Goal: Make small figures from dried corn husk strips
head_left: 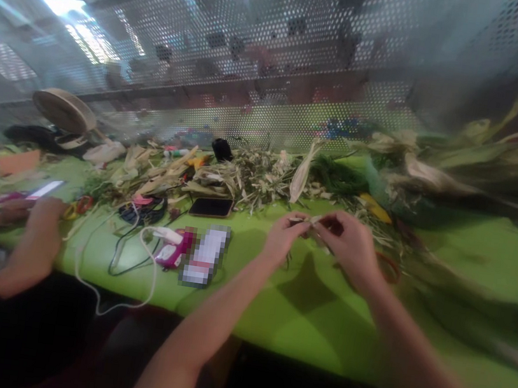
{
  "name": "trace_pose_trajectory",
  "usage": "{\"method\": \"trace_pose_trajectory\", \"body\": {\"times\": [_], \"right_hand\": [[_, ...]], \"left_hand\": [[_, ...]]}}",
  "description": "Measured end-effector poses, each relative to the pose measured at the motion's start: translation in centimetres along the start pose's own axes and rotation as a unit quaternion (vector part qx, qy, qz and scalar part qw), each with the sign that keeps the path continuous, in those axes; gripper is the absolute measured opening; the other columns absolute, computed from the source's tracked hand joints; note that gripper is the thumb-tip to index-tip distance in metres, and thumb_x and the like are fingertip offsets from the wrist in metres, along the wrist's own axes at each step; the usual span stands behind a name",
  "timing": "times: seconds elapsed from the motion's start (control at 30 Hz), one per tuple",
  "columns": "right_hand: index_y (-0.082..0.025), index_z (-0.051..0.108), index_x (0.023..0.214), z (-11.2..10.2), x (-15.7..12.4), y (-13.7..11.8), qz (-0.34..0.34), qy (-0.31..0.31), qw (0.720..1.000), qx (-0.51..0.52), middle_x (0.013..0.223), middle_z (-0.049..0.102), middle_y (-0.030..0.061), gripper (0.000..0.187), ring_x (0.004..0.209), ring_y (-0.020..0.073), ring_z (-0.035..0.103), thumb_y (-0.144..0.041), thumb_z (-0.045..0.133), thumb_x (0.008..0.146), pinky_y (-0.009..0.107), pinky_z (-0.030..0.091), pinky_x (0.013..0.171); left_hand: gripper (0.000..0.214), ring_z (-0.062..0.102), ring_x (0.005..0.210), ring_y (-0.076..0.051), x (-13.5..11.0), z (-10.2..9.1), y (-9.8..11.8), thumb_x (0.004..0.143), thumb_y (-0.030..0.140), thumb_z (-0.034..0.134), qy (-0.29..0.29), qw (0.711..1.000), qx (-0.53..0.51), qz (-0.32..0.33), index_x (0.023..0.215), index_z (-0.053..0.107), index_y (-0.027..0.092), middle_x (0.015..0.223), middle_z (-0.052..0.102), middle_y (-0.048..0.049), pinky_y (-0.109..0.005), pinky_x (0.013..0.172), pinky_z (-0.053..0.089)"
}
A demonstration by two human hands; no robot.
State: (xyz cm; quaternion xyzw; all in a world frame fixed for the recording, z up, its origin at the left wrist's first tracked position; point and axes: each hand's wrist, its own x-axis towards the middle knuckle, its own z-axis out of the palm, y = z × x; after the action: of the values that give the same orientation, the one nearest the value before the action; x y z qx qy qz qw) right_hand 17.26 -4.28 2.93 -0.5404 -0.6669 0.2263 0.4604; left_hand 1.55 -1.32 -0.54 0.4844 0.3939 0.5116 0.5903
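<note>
Both my hands meet over the green table (309, 317), a little above its surface. My left hand (286, 236) is closed in a pinch on one end of a thin pale leaf strip (313, 221). My right hand (352, 244) has its fingers curled round the other end of the same strip. Behind them lies a long heap of dried leaves and husks (242, 179).
A dark phone (211, 206) lies left of my hands, with a white cable (145, 249), a pink device (172, 251) and a blurred card nearby. Another person's forearm (30, 245) rests at the left, beside a lit phone (42, 190). Large green leaves (460, 164) pile up at right. A perforated metal screen (279, 81) stands behind.
</note>
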Motion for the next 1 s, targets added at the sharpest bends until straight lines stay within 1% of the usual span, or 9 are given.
{"method": "trace_pose_trajectory", "body": {"times": [0.1,0.17,0.27,0.4,0.53,0.67,0.87,0.93,1.0], "right_hand": [[-0.019,0.070,0.095,-0.1,0.1,0.3,-0.037,0.012,0.999,0.017,0.084,0.071,0.0055,0.021,0.069,0.0174,0.062,-0.036,0.064,0.084,0.028,0.047,0.063],[-0.020,0.071,0.088,-0.1,0.1,0.4,-0.063,0.019,0.998,-0.009,0.084,0.070,0.0054,0.015,0.072,0.0182,0.062,-0.032,0.062,0.085,0.029,0.047,0.066],[-0.019,0.068,0.082,0.0,0.1,0.3,-0.079,0.032,0.995,-0.052,0.080,0.068,0.0054,0.012,0.072,0.0187,0.061,-0.027,0.060,0.086,0.029,0.045,0.065],[-0.020,0.065,0.080,0.2,0.0,0.2,-0.078,0.037,0.994,-0.065,0.078,0.066,0.0051,0.012,0.071,0.0183,0.059,-0.026,0.058,0.087,0.028,0.044,0.065],[-0.021,0.063,0.080,0.3,0.1,0.4,-0.071,0.041,0.995,-0.059,0.077,0.065,0.0047,0.010,0.071,0.0186,0.058,-0.028,0.058,0.086,0.028,0.043,0.064],[-0.020,0.062,0.079,0.4,0.0,0.3,-0.072,0.043,0.995,-0.055,0.078,0.064,0.0050,0.009,0.073,0.0183,0.058,-0.025,0.058,0.086,0.028,0.042,0.066],[-0.021,0.061,0.080,1.0,-0.5,-0.5,-0.072,0.053,0.995,-0.042,0.082,0.065,0.0047,0.008,0.077,0.0178,0.059,-0.023,0.058,0.087,0.026,0.044,0.069],[-0.021,0.063,0.082,0.7,-0.3,-0.7,-0.071,0.046,0.996,-0.040,0.084,0.066,0.0049,0.008,0.078,0.0176,0.060,-0.024,0.057,0.088,0.026,0.044,0.070],[-0.020,0.064,0.089,-0.1,0.1,-0.6,-0.064,0.029,0.996,-0.048,0.088,0.068,0.0051,0.007,0.079,0.0170,0.062,-0.022,0.058,0.087,0.026,0.045,0.071]], "left_hand": [[0.010,0.052,0.065,-0.010,-0.1,0.0,0.0,0.073,0.024,0.068,-0.006,0.999,0.030,0.011,0.081,0.066,0.017,0.069,0.060,0.0013,-0.025,0.066,0.041],[0.010,0.053,0.066,-0.010,-0.2,0.0,0.1,0.074,0.024,0.068,-0.009,0.998,0.053,0.015,0.081,0.066,0.017,0.069,0.060,0.0012,-0.025,0.067,0.041],[0.013,0.054,0.068,-0.011,-0.3,0.2,0.4,0.074,0.025,0.067,-0.015,0.998,0.066,0.007,0.084,0.065,0.017,0.073,0.062,0.0005,-0.026,0.070,0.042],[0.020,0.056,0.069,-0.010,-0.4,0.4,1.1,0.074,0.029,0.069,-0.037,0.998,0.050,-0.003,0.088,0.061,0.017,0.076,0.061,0.0011,-0.026,0.073,0.044],[0.023,0.056,0.070,-0.011,-0.3,0.1,1.3,0.075,0.035,0.070,-0.053,0.996,0.065,0.014,0.087,0.061,0.017,0.076,0.060,0.0012,-0.025,0.072,0.044],[0.025,0.055,0.069,-0.010,0.0,-0.3,1.2,0.079,0.039,0.068,-0.054,0.994,0.097,0.022,0.087,0.062,0.016,0.072,0.060,0.0011,-0.024,0.071,0.042],[0.026,0.054,0.066,-0.010,-0.1,-0.4,1.3,0.078,0.040,0.069,-0.057,0.992,0.108,0.023,0.087,0.063,0.016,0.069,0.059,0.0020,-0.024,0.066,0.041],[0.027,0.054,0.064,-0.010,0.0,-0.6,1.3,0.076,0.040,0.070,-0.052,0.993,0.102,0.023,0.087,0.063,0.016,0.069,0.059,0.0021,-0.023,0.065,0.041],[0.026,0.053,0.062,-0.010,0.5,-1.0,1.2,0.075,0.039,0.071,-0.029,0.995,0.093,0.029,0.084,0.063,0.016,0.066,0.059,0.0025,-0.023,0.064,0.041]]}}
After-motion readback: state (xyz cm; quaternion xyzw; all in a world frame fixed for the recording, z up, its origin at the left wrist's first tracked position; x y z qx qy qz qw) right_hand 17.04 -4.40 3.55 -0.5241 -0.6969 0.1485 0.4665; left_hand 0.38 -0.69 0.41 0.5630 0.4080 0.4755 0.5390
